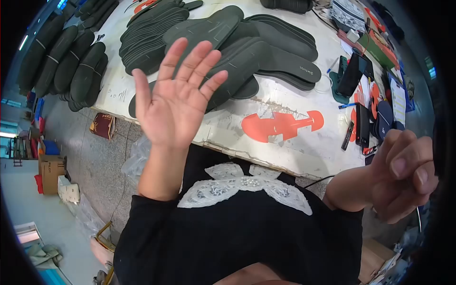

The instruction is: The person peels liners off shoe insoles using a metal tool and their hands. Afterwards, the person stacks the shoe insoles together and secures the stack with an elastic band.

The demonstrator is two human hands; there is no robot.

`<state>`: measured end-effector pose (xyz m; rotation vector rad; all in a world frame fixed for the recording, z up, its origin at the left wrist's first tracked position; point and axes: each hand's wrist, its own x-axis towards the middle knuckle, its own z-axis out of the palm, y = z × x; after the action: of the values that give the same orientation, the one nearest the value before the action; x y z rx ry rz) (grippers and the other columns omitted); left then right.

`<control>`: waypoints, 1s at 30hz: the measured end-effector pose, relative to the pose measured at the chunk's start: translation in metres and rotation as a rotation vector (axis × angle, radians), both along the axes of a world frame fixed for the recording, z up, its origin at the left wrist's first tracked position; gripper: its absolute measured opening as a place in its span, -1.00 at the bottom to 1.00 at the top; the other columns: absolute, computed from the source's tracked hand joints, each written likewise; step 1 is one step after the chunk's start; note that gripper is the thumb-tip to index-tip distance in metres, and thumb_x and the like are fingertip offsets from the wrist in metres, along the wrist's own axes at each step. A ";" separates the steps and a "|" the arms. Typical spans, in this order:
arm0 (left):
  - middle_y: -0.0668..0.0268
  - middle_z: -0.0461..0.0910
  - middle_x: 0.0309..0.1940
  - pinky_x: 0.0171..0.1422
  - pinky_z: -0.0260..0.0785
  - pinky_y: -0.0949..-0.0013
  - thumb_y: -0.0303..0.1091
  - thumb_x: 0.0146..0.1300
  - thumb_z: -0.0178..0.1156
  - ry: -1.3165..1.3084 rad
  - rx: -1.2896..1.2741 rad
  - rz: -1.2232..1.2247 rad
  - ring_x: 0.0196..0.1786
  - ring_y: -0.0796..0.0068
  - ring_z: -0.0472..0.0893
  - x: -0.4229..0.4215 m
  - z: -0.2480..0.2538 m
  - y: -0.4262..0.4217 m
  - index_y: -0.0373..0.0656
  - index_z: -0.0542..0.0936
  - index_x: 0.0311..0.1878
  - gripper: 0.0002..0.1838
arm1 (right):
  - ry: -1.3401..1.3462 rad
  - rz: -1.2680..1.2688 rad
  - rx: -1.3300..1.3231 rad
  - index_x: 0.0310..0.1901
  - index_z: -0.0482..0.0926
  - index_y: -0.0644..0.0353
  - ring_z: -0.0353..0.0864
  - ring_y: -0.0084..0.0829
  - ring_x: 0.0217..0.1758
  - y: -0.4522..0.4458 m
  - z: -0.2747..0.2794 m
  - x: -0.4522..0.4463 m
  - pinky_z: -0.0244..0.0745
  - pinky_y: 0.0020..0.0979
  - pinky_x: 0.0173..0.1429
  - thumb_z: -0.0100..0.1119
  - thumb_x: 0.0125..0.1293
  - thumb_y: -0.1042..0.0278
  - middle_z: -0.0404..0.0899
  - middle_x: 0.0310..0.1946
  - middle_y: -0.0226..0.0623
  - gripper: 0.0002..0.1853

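My left hand (pixel 174 102) is raised in front of the table's near edge, palm towards me and fingers spread, holding nothing. Behind its fingers lies a loose pile of dark green insoles (pixel 242 59), some with printed lettering. To its right on the tabletop is a flat orange cut-out sheet (pixel 283 125), touched by neither hand. At the far right my right hand (pixel 403 173) is held up close to the camera, its fingers curled in. I see nothing between them, though part of the palm is hidden.
Bundled insoles (pixel 61 64) stand at the table's left edge. A phone (pixel 352 73) on a green stand, a black marker (pixel 347 136), a clipboard (pixel 398 99) and a green box (pixel 378 50) crowd the right side. A cardboard carton (pixel 51 174) sits on the floor at left.
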<state>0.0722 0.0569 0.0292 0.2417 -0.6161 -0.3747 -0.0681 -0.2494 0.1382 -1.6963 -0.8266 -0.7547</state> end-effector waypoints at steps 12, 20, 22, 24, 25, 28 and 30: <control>-0.11 0.32 0.44 0.40 0.23 -0.14 0.10 0.30 0.29 -1.072 1.726 1.369 0.44 -0.08 0.35 0.036 -0.058 0.010 0.01 0.29 0.54 -0.19 | 0.596 -0.386 -0.504 -0.07 0.63 0.22 0.61 -0.45 -0.46 0.008 -0.147 0.117 0.46 -0.44 -0.37 0.35 0.29 0.43 0.77 -0.30 -0.34 -0.79; 0.02 0.21 0.52 0.38 0.22 -0.13 0.05 -0.11 0.56 -0.802 2.144 1.378 0.48 -0.08 0.27 0.042 -0.059 0.011 0.31 0.39 0.48 -0.02 | 0.974 -0.193 -0.122 -0.05 0.54 0.18 0.50 -0.51 -0.52 0.089 -0.183 0.152 0.36 -0.49 -0.38 0.30 0.34 0.29 0.63 -0.48 -0.40 -0.76; 0.03 0.20 0.53 0.38 0.22 -0.14 0.07 -0.13 0.57 -0.776 2.122 1.383 0.48 -0.09 0.26 0.050 -0.058 0.023 0.33 0.40 0.48 -0.01 | 0.881 -0.177 -0.136 -0.04 0.56 0.17 0.49 -0.52 -0.53 0.094 -0.167 0.146 0.36 -0.48 -0.40 0.30 0.33 0.31 0.62 -0.50 -0.40 -0.76; 0.03 0.21 0.52 0.37 0.24 -0.14 0.05 -0.15 0.59 -0.730 2.077 1.400 0.47 -0.09 0.28 0.061 -0.055 0.037 0.30 0.43 0.46 -0.02 | 0.727 -0.142 -0.220 -0.08 0.61 0.18 0.43 -0.57 -0.55 0.095 -0.152 0.138 0.29 -0.52 -0.41 0.36 0.28 0.33 0.56 -0.53 -0.46 -0.78; 0.04 0.22 0.52 0.36 0.24 -0.14 0.04 -0.16 0.60 -0.702 2.064 1.391 0.46 -0.09 0.28 0.060 -0.056 0.044 0.28 0.44 0.45 -0.02 | 0.664 -0.121 -0.261 -0.11 0.63 0.18 0.39 -0.60 -0.56 0.097 -0.144 0.128 0.26 -0.54 -0.41 0.39 0.26 0.35 0.53 -0.55 -0.49 -0.79; 0.04 0.24 0.50 0.35 0.26 -0.12 0.02 -0.18 0.61 -0.662 2.008 1.408 0.45 -0.08 0.30 0.070 -0.060 0.051 0.27 0.45 0.43 -0.02 | 0.376 -0.085 -0.452 -0.22 0.70 0.14 0.37 -0.55 -0.61 0.091 -0.100 0.104 0.25 -0.54 -0.44 0.51 0.13 0.31 0.51 -0.57 -0.50 -0.78; 0.05 0.28 0.47 0.34 0.28 -0.09 0.01 -0.19 0.62 -0.638 1.951 1.387 0.43 -0.06 0.32 0.071 -0.068 0.054 0.28 0.46 0.42 -0.03 | 0.254 -0.102 -0.599 -0.20 0.67 0.12 0.41 -0.53 -0.60 0.089 -0.067 0.079 0.27 -0.49 -0.47 0.46 0.13 0.30 0.50 -0.57 -0.50 -0.78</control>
<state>0.1427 0.1109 -0.0388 2.5566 -0.3440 0.6487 0.0110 -0.1607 0.0710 -2.3244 -0.8388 -0.3554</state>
